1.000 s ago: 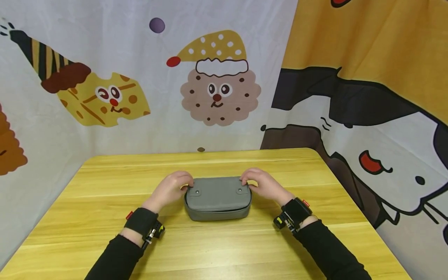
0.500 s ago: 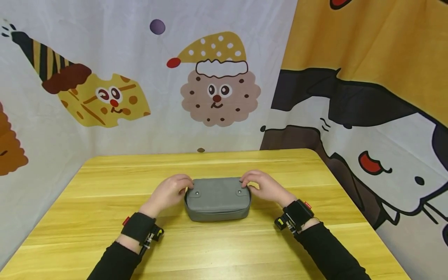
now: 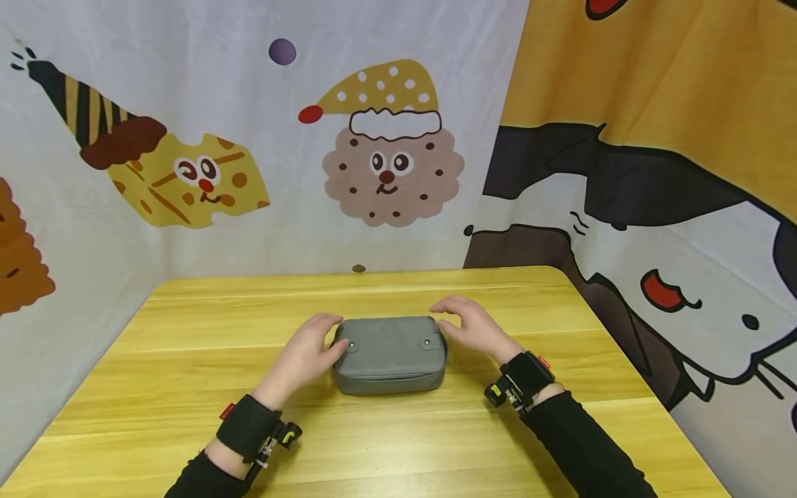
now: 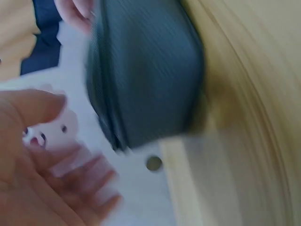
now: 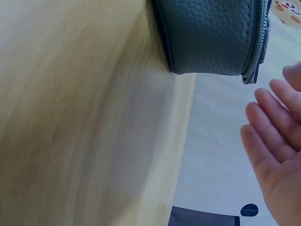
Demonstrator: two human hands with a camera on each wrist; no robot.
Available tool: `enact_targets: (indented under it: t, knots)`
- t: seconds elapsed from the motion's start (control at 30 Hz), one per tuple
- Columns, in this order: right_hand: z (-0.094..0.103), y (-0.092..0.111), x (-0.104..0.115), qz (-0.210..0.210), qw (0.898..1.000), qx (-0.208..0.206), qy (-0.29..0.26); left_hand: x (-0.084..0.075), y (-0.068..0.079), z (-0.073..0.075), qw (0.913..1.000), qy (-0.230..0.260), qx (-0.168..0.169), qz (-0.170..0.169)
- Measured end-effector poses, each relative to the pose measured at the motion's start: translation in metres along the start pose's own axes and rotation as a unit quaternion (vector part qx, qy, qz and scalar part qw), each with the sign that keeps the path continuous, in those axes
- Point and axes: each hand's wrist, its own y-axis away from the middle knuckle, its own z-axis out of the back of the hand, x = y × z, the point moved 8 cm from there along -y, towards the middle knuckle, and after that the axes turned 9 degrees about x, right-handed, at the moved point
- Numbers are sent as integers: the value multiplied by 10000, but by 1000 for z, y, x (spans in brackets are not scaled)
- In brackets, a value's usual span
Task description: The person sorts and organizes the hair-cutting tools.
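Note:
A grey leather-like zip pouch [image 3: 389,356] lies on the table, its lid lowered, with two small snap tabs near the lid's back corners. At its left end is my left hand [image 3: 305,354], thumb overlapping the left snap in the head view. The left wrist view shows this hand [image 4: 51,174] blurred, fingers spread and holding nothing. By the pouch's back right corner hovers my right hand [image 3: 470,325], also holding nothing. Its fingers [image 5: 270,136] are extended beside the pouch [image 5: 211,37] in the right wrist view, where the zipper [image 5: 261,35] runs along the edge.
The yellow wood-grain table [image 3: 398,443] extends around the pouch on all sides. Behind it hangs a white curtain [image 3: 236,90] with cartoon prints, and a yellow and black one [image 3: 672,76] is at the right. Each wrist wears a black strap with a small camera.
Both hands have let go of the pouch's back corners and their fingers have opened out. The left thumb has swung forward. The lid's front gap, dark earlier, has closed down.

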Motion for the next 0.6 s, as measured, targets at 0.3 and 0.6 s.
enact_targets:
  t: [0.3,0.6]
  knots:
    - [-12,-9,-1,-239,9983,517,-91,-7,9,-19,9900,-74,705,1222]
    - [-20,-12,-5,-533,9969,556,-163,-12,10,-32,9900,-478,560,1199]
